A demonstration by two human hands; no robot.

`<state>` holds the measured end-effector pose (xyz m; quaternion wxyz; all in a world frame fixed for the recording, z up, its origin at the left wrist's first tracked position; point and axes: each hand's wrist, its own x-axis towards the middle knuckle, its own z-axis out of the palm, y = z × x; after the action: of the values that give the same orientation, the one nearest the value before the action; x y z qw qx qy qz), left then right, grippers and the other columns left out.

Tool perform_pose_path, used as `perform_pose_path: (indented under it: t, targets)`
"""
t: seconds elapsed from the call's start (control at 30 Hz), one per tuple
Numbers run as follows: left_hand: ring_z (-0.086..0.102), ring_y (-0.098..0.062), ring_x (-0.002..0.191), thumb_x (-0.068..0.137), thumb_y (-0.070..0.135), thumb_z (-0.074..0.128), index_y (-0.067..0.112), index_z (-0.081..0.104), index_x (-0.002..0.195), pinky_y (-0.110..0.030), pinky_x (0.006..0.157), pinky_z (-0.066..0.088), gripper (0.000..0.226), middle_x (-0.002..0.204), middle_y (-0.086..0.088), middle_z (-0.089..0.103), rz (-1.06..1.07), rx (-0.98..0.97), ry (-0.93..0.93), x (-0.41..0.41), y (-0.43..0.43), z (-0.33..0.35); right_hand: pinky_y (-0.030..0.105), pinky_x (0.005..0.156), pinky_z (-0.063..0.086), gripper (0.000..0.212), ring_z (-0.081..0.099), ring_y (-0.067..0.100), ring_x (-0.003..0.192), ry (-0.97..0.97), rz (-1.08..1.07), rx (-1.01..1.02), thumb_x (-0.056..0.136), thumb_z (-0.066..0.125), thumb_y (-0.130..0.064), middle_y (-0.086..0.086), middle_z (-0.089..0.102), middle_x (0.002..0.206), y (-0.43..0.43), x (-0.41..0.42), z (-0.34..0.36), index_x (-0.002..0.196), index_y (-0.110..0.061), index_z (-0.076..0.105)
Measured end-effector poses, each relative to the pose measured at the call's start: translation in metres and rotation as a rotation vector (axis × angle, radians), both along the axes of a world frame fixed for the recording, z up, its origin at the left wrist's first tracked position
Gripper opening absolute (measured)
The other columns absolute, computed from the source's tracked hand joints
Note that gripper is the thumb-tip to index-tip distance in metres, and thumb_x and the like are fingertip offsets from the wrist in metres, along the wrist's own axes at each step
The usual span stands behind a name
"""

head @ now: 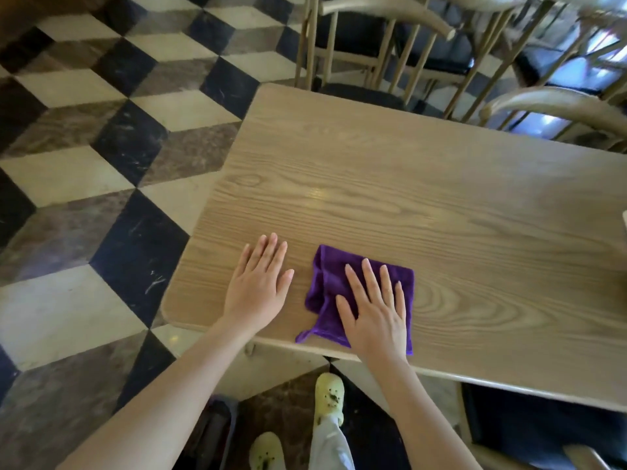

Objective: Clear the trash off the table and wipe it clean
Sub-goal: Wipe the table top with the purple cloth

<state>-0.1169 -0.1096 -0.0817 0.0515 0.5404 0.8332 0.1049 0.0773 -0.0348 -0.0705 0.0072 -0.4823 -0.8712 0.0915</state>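
**Item: wiping cloth, purple.** Lies on the table at its near edge, close to the near-left rounded corner. Folded into a rough rectangle, about as wide as it is deep, so no clear long axis shows. Its far edge slants down from left to right. The left side is rumpled into a raised fold. A small tab at the near-left corner points towards the table's near edge.

**Right hand.** Palm down on top of the cloth and covering its right half. The fingers are straight, spread apart and pointing away from the person. It presses the cloth flat and does not grip it. The wrist crosses the table's near edge.

**Left hand.** Palm down on the bare table just left of the cloth, with a strip of wood between them. The fingers are straight, close together and angled slightly right. It holds nothing.

**Table.** Pale wood with strong grain.

**Surroundings.**
- Pale wooden chairs stand along the far side.
- The floor is tiled in black, cream and brown lozenges.
- Two pale yellow shoes are visible below the table edge.
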Motion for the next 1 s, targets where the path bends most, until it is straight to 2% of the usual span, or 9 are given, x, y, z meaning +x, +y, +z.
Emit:
perform_pose_path:
  t: [0.17, 0.5, 0.73, 0.9, 1.0]
  targets:
    - [0.001, -0.016, 0.147, 0.098, 0.042, 0.022, 0.015, 0.012, 0.149, -0.034, 0.120, -0.001, 0.059, 0.159, -0.003, 0.008, -0.020, -0.017, 0.019, 0.002, 0.051, 0.001, 0.042, 0.119, -0.004, 0.061, -0.002, 0.019, 0.148, 0.001, -0.124, -0.013, 0.088, 0.020, -0.062, -0.011, 0.005, 0.159, 0.026, 0.000, -0.005, 0.146, -0.043, 0.010]
    - [0.011, -0.023, 0.147, 0.097, 0.039, 0.032, 0.010, 0.021, 0.147, -0.037, 0.119, 0.004, 0.059, 0.157, -0.010, 0.017, -0.046, 0.018, 0.034, -0.018, 0.155, -0.002, 0.048, 0.117, -0.007, 0.063, -0.009, 0.021, 0.147, 0.019, -0.185, -0.063, 0.089, 0.024, -0.062, -0.010, -0.001, 0.160, 0.140, -0.042, -0.006, 0.146, -0.042, 0.009]
    - [0.018, -0.020, 0.145, 0.093, 0.044, 0.016, 0.010, 0.028, 0.146, -0.038, 0.120, 0.010, 0.063, 0.155, -0.008, 0.024, 0.001, 0.032, 0.070, -0.014, 0.162, -0.006, 0.052, 0.116, -0.007, 0.064, -0.010, 0.024, 0.147, 0.003, -0.156, -0.088, 0.089, 0.021, -0.063, -0.007, -0.002, 0.160, 0.248, -0.079, -0.010, 0.147, -0.040, 0.009]
    - [0.026, -0.023, 0.143, 0.094, 0.040, 0.027, 0.009, 0.034, 0.143, -0.041, 0.118, 0.021, 0.059, 0.152, -0.010, 0.033, 0.013, 0.015, 0.081, -0.012, 0.162, -0.001, 0.053, 0.116, -0.005, 0.063, -0.009, 0.026, 0.147, -0.031, -0.117, -0.087, 0.090, 0.021, -0.062, -0.006, -0.002, 0.160, 0.322, -0.111, -0.006, 0.147, -0.040, 0.009]
    - [0.024, -0.021, 0.143, 0.096, 0.040, 0.029, 0.010, 0.033, 0.144, -0.040, 0.118, 0.021, 0.057, 0.152, -0.008, 0.032, 0.012, -0.010, 0.092, -0.011, 0.161, 0.002, 0.054, 0.116, -0.004, 0.063, -0.009, 0.027, 0.147, -0.050, -0.080, -0.095, 0.090, 0.020, -0.062, -0.004, -0.003, 0.160, 0.366, -0.129, -0.002, 0.148, -0.039, 0.008]
